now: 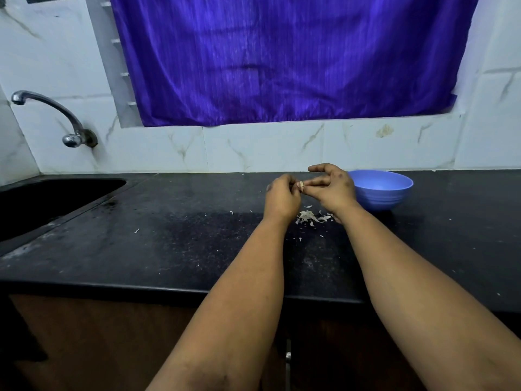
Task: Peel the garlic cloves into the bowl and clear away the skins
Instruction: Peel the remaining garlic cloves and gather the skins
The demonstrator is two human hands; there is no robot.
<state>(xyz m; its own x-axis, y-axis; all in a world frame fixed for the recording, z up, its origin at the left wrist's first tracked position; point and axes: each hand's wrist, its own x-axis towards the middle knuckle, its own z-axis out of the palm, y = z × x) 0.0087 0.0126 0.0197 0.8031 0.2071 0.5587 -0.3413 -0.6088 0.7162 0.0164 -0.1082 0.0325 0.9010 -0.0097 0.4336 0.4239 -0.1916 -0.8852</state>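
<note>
- Both hands meet above the black counter (169, 221): the left hand (282, 197) has its fingers curled in and pinches a garlic clove (301, 186) at its tips, and the right hand (332, 190) pinches the same clove from the other side with thumb and a finger, its remaining fingers lifted and bent.
- Behind everything, a purple curtain (282, 60) hangs over the window recess, its lower edge just above the white marble-look tiles (253, 149).
- That dark, speckled counter runs the full width of the view.
- On the left, a black sink (56, 198) is set into the counter.
- Above the sink, a chrome tap (53, 114) comes out of the wall and curves to the left.
- To the right of the hands, a blue bowl (383, 190) stands upright on the counter, just behind the right wrist; something pale lies inside, too small to tell what.
- Below and between the wrists, a small heap of garlic skins (311, 216) lies on the counter, near the bowl but apart from it.
- A few stray skin flecks (136, 230) are scattered farther left and toward the front edge.
</note>
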